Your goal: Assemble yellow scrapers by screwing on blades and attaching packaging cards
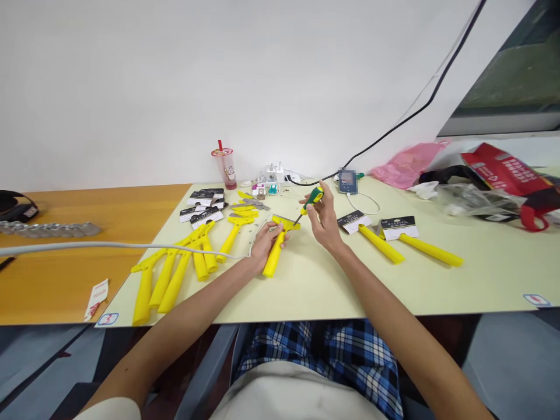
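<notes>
White shirt [297, 394] and blue plaid shorts [345, 347] nearest, below pale desk's [315, 291] edge. Your left hand [263, 244]: fingers clasped round yellow scraper [274, 255], held over desk's middle, handle toward you. Your right hand [324, 221]: fingers grasping green-and-yellow screwdriver [313, 198] by handle, shaft slanting down to scraper's head. T-shaped plastic handles [175, 284] lie to left, black-and-white cards [206, 217] behind them; two carded scrapers [431, 251] lie to right. Red-strawed cup [228, 170] stands at back.

a plain white wall [153, 87] is rising behind a pale yellow tabletop [324, 286] and an orange-brown wooden surface [56, 286], while a dark window [511, 76] is showing at right.
</notes>
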`<state>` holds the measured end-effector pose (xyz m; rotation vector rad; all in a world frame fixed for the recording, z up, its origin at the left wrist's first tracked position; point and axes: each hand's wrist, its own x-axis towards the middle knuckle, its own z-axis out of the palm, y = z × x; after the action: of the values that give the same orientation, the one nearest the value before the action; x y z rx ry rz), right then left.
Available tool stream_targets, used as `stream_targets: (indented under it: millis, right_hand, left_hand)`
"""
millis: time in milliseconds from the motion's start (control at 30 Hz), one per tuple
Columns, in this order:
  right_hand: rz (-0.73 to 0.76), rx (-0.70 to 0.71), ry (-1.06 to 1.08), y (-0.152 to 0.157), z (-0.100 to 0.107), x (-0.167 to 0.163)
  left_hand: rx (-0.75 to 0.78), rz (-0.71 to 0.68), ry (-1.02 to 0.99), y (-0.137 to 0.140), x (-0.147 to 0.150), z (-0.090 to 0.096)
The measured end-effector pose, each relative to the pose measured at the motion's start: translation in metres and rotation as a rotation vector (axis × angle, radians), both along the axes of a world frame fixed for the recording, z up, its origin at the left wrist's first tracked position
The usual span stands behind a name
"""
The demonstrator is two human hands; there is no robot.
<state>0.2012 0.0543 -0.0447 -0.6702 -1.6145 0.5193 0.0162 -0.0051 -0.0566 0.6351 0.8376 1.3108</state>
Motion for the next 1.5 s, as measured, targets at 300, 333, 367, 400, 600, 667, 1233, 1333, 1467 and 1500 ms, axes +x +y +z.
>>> stream_targets:
  millis: [300,333,367,400,600,667,1233,1333,1467,1500]
  right_hand:
    - [-0.048,0.007,0.035,0.0018,-0.0016,-0.002]
    - [-0.009,0.006,0.025,0.0007,-0.0012,-0.0028]
    - [0.034,0.003,0.021,-0.0003,-0.0009,-0.0037]
    - [0.073,-0.002,0.023,-0.001,-0.0009,-0.0046]
    - [-0.075,0.032,0.027,0.0024,-0.0032,-0.0036]
    - [-0.125,0.04,0.005,0.0024,-0.0025,-0.0019]
    - [0.051,-0.018,0.025,-0.0019,0.0013,0.0012]
    - [0.032,-0.02,0.037,0.0007,-0.001,0.0]
    - [-0.102,0.016,0.021,0.0036,-0.0009,0.0006]
    - [-0.107,0.023,0.005,0.0028,-0.0002,0.0007]
  left_hand:
    - [-0.004,-0.016,-0.002,0.0004,-0.0003,-0.0007]
    - [-0.004,-0.009,0.002,0.0007,-0.0003,-0.001]
    - [-0.003,0.001,0.004,0.0012,-0.0004,-0.0014]
    - [-0.001,0.013,0.003,0.0018,-0.0006,-0.0018]
    - [0.008,0.023,0.01,0.0015,0.001,-0.0023]
    - [0.014,0.021,0.015,0.0004,0.0021,-0.0019]
    - [0.017,0.019,-0.001,0.0032,-0.0009,-0.0055]
    - [0.006,0.029,-0.01,0.0041,-0.0019,-0.0051]
    - [0.008,0.0,-0.007,0.0044,-0.0006,-0.0068]
    - [0.006,-0.003,-0.007,0.0045,-0.0005,-0.0074]
